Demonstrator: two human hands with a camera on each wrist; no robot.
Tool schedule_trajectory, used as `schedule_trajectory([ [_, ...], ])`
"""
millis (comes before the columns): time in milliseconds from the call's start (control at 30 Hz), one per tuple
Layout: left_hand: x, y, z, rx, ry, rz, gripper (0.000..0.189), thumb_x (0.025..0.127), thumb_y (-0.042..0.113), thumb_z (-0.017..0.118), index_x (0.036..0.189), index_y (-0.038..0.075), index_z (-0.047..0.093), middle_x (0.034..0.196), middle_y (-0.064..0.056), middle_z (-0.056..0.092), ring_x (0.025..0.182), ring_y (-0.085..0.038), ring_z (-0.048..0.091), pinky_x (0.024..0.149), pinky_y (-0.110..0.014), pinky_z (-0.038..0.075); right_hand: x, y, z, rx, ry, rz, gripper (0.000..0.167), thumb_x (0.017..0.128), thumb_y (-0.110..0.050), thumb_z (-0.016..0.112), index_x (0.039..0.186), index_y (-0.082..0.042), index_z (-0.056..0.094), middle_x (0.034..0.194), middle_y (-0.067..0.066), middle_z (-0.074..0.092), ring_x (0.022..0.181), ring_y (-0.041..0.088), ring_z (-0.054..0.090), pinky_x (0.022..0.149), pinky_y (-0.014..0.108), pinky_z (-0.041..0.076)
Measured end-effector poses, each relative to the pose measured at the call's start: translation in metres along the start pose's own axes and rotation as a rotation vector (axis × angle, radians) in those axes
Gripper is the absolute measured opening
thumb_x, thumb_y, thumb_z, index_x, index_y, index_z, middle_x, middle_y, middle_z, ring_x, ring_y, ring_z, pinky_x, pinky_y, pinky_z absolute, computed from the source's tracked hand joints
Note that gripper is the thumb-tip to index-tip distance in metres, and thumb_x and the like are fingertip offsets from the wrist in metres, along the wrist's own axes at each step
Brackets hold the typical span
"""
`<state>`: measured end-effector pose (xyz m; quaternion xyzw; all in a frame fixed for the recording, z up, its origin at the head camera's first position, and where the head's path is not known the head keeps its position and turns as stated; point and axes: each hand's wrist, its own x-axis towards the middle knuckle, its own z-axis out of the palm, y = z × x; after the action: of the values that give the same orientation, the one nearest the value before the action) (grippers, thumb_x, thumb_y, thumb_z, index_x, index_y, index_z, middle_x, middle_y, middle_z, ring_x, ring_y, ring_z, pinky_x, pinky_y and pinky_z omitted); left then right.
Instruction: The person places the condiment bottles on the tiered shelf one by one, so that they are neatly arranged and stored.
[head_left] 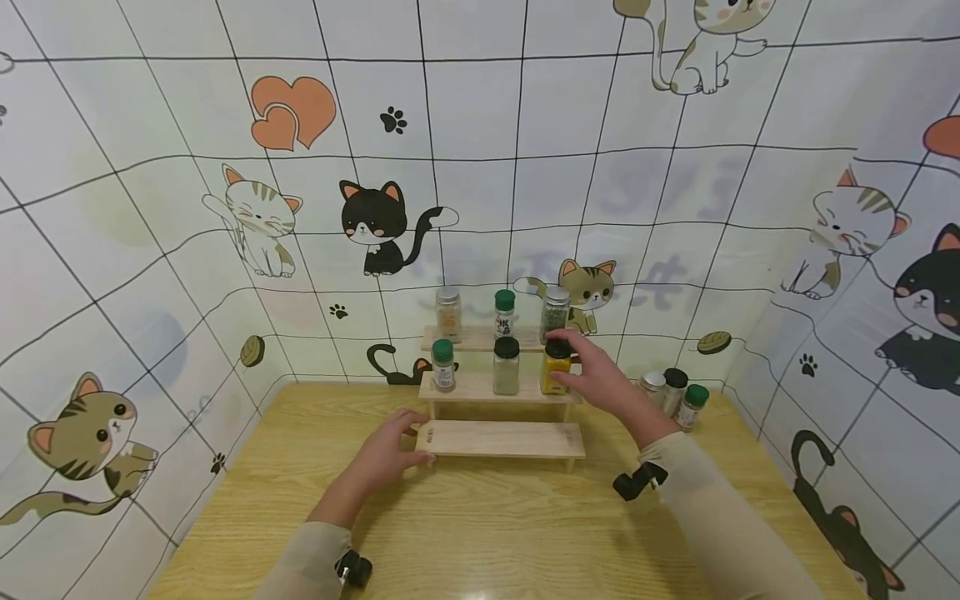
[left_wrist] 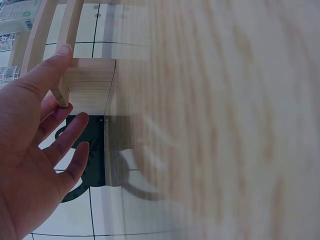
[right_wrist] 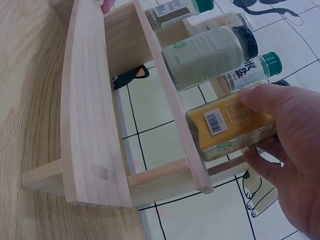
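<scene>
Table (head_left: pixel 480 525): three jars (head_left: pixel 676 393) stand together at right, contents too small to tell.
Rack (head_left: pixel 498 437): three wooden tiers.
Left hand (head_left: pixel 386 450): thumb and finger pinch the bottom tier's left end.
Right hand (head_left: pixel 603 379): fingers parted one jar's width, gripping the yellow jar (head_left: pixel 552 377).
Yellow jar: yellow powder, black lid; middle tier's right end.
Pale jar (head_left: pixel 506 377): pale greenish contents, middle tier's centre.
Herb jar (head_left: pixel 555 315): dark green bits, top tier, right.
Tan jar (head_left: pixel 448 318): top tier, left.
</scene>
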<state>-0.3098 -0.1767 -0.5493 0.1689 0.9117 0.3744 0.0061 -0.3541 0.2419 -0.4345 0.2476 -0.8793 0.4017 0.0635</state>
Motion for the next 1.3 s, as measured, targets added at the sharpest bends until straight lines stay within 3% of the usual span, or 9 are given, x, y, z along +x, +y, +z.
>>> schedule_trajectory([
  [333,0.001,-0.004,0.002,0.007,0.000,0.009,0.069,0.092,0.031,0.094,0.151,0.011,0.065,0.147,-0.002,0.063,0.127,-0.029,0.068,0.105,-0.059,0.055,-0.018,0.012,-0.013,-0.036,0.097,-0.014,0.075,0.100,-0.011,0.086,0.163,-0.005,0.045,0.150,0.022,0.056,0.136,0.043,0.056,0.110,0.064,0.050],
  [867,0.000,-0.003,0.000,-0.011,0.002,0.001,0.068,0.092,0.031,0.094,0.151,0.013,0.065,0.147,-0.002,0.063,0.128,-0.029,0.067,0.105,-0.059,0.055,-0.070,0.055,-0.062,-0.188,0.062,0.183,0.071,0.106,-0.023,0.079,0.162,0.003,0.043,0.156,0.029,0.044,0.142,0.051,0.044,0.112,0.071,0.042],
  [1100,0.000,-0.002,0.000,-0.008,0.011,-0.001,0.067,0.091,0.031,0.095,0.150,0.015,0.066,0.144,0.002,0.063,0.127,-0.028,0.067,0.104,-0.058,0.056,-0.084,0.071,-0.065,-0.314,0.139,0.254,0.068,0.105,-0.020,0.079,0.157,0.009,0.045,0.150,0.037,0.046,0.135,0.058,0.047,0.105,0.074,0.045],
  [1300,0.000,-0.002,0.000,-0.015,0.011,-0.001,0.067,0.091,0.031,0.095,0.150,0.016,0.066,0.144,0.003,0.063,0.128,-0.028,0.067,0.104,-0.058,0.055,-0.091,0.083,-0.061,-0.353,0.183,0.312,0.069,0.108,-0.026,0.075,0.158,0.009,0.044,0.152,0.038,0.044,0.138,0.062,0.042,0.107,0.077,0.042],
])
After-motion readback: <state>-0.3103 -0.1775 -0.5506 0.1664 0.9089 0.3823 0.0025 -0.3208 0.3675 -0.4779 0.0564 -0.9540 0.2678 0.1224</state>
